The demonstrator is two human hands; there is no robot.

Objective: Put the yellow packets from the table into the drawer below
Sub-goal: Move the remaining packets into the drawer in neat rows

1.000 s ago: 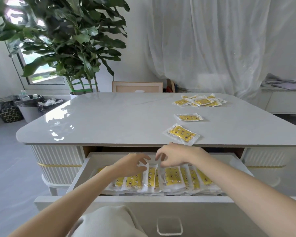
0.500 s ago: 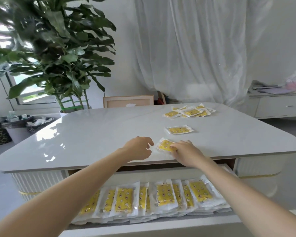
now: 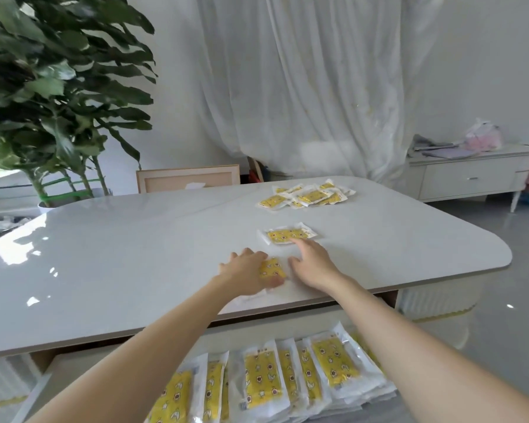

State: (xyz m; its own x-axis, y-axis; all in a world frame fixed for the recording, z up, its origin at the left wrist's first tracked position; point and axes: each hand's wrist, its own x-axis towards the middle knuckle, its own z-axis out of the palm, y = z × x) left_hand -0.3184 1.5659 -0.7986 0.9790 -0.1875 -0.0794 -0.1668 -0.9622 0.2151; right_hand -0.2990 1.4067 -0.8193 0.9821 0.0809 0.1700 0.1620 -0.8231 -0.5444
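Near packet [image 3: 272,268] has passed from right hand [image 3: 310,264] to left hand [image 3: 246,271], whose fingers now pinch it on the counter [image 3: 135,254]. Right hand, fingers spread, has advanced to touch the next packet [image 3: 287,235]. Both are likely bound for the open drawer [image 3: 71,364].

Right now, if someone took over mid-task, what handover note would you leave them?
Left hand: on the near packet, thumb at its edge; grip unclear through blur.
Right hand: open, forefinger on the second packet.
The pile lies at the far side of the table.
Done: a row of packets in the open drawer.
Left: both near packets, then the pile.
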